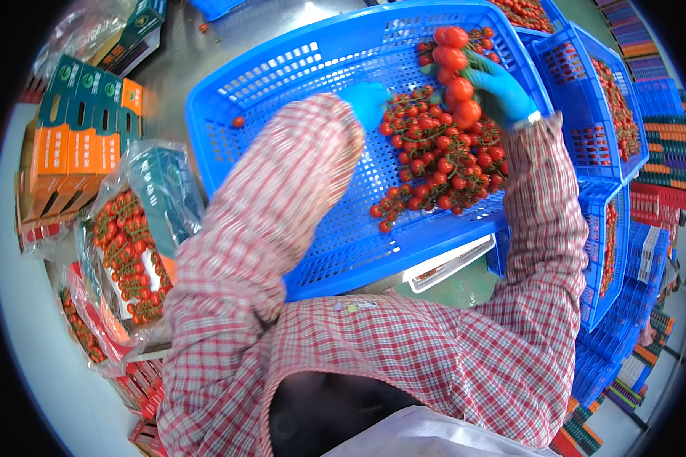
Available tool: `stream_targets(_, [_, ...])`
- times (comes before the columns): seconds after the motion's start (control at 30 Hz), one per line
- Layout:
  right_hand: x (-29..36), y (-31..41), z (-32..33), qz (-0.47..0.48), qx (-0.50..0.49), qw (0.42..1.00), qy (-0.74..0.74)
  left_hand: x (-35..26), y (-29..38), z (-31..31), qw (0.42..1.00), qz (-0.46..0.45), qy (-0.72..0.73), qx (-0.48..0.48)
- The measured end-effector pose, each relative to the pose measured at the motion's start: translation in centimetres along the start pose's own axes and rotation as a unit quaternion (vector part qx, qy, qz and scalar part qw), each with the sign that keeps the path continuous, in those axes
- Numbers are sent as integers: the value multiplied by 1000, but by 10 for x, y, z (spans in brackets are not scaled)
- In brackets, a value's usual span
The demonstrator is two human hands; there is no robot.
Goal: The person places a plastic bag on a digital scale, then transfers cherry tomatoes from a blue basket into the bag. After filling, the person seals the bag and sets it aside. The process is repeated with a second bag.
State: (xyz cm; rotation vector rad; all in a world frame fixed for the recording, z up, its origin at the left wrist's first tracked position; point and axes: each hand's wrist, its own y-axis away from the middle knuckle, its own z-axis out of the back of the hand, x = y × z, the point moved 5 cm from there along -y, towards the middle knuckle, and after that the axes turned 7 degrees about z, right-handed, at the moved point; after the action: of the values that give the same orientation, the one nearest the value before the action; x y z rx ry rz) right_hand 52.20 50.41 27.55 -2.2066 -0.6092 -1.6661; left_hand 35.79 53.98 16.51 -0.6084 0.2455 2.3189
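Note:
A large blue perforated plastic crate [343, 263] lies in front of me, with a heap of cherry tomatoes on the vine [440, 154] in its right part. My right hand [494, 85], in a blue-green glove, is raised over the heap and grips a truss of cherry tomatoes [460, 88], which looks large near the camera. At the left edge of the heap is my left hand [367, 104], gloved in blue; it is blurred and partly behind its checked sleeve, so its fingers cannot be made out. One loose cherry tomato [238, 121] rests at the crate's left side.
Green and orange printed cartons [80, 131] stand at the left on a metal table [174, 68]. Below them, an open box of vine tomatoes [128, 257] is partly wrapped in clear plastic. Blue crates of tomatoes [634, 131] are stacked at the right. A white crate [454, 265] shows under the big crate.

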Motion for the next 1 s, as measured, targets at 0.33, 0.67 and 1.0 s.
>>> stream_targets(0.33, [-22, 95, -9, 77, -125, 942, -302, 55, -60, -93, 788, 354, 477, 162])
stream_targets(0.67, [-44, 23, -127, 1, -21, 995, -102, -22, 190, 77, 417, 63, 899, -115])
stream_targets(1.0, [-15, -25, -336, -90, 208, 974, -22, 130, 535, 140, 280, 218, 739, -573])
